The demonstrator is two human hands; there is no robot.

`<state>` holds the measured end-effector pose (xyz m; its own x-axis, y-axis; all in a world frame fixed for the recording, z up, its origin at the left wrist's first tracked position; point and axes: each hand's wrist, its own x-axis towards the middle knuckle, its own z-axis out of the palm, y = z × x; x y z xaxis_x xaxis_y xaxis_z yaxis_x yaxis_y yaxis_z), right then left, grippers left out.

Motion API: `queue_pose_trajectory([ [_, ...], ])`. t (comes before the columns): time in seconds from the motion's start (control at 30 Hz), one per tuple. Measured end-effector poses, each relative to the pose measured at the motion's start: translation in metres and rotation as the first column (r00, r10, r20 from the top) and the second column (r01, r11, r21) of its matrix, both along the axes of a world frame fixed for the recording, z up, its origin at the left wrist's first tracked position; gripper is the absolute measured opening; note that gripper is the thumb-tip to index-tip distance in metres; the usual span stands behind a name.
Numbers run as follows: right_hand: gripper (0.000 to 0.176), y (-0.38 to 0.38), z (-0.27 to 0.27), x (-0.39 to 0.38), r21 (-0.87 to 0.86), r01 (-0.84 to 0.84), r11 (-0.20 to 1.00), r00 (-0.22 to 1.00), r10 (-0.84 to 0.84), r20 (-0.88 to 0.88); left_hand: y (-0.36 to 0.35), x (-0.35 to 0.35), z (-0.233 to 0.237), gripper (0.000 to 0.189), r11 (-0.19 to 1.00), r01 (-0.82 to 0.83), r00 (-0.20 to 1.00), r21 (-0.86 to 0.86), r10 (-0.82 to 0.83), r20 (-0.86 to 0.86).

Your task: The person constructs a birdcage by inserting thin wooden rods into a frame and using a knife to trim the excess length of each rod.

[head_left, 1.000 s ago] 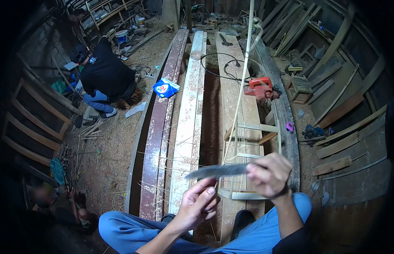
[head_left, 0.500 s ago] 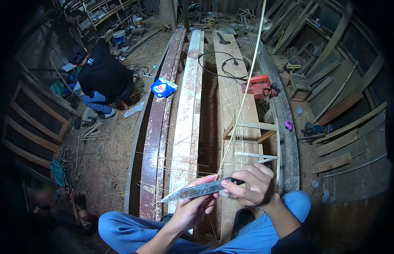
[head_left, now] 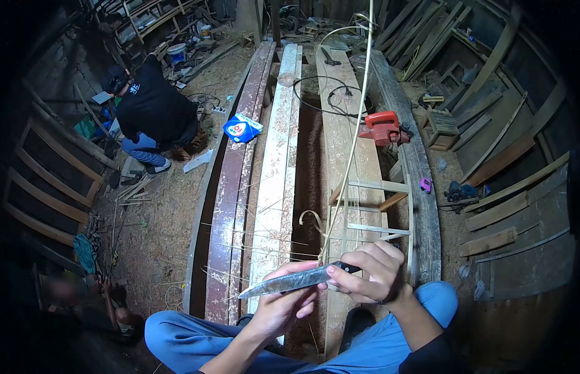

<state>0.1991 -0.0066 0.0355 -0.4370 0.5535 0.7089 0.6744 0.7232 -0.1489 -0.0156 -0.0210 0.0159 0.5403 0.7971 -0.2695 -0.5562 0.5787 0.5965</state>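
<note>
The right hand (head_left: pixel 371 272) has its fingers closed around the handle of the knife (head_left: pixel 283 282); the left hand (head_left: pixel 280 310) pinches the long strip (head_left: pixel 351 156) just behind the knife, under its blade. A thin curl (head_left: pixel 310 212) rises just beyond the knife, and some thin strips (head_left: pixel 271 252) lie across the boards (head_left: pixel 274 156) beyond it, so I judge that some splitting is done. The long strip reaches far above the knife, so much of its length seems left to work. Far beyond the knife, to the left, stands a bucket (head_left: pixel 176 50); nearer, a blue and white packet (head_left: pixel 242 128) lies. What they contain, I cannot tell.
</note>
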Motion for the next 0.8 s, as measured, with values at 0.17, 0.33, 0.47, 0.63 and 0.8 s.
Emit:
queue_pose_trajectory([
  [0.17, 0.033, 0.000, 0.000, 0.002, 0.008, -0.002, 1.000, 1.000, 0.001, 0.031, 0.002, 0.004, 0.001, 0.033, 0.998, -0.042, 0.999, 0.047, 0.042, 0.007],
  [0.33, 0.030, -0.002, 0.002, 0.001, 0.008, -0.006, 1.000, 1.000, 0.006, 0.022, 0.006, 0.000, 0.003, 0.027, 0.999, 0.012, 1.000, 0.042, -0.011, -0.023],
  [0.47, 0.030, -0.003, 0.003, 0.002, 0.002, -0.009, 1.000, 1.000, 0.009, 0.027, 0.005, -0.002, 0.001, 0.028, 0.999, 0.021, 1.000, 0.034, -0.021, -0.017],
  [0.63, 0.031, 0.000, 0.001, 0.005, 0.044, -0.016, 0.999, 0.999, 0.014, 0.044, 0.005, -0.002, -0.005, 0.027, 0.998, 0.059, 0.993, 0.026, -0.061, 0.096],
  [0.8, 0.035, 0.003, 0.003, 0.010, 0.004, -0.002, 1.000, 1.000, 0.002, 0.018, 0.003, -0.003, -0.001, 0.026, 0.999, 0.020, 0.999, 0.041, -0.019, -0.028],
])
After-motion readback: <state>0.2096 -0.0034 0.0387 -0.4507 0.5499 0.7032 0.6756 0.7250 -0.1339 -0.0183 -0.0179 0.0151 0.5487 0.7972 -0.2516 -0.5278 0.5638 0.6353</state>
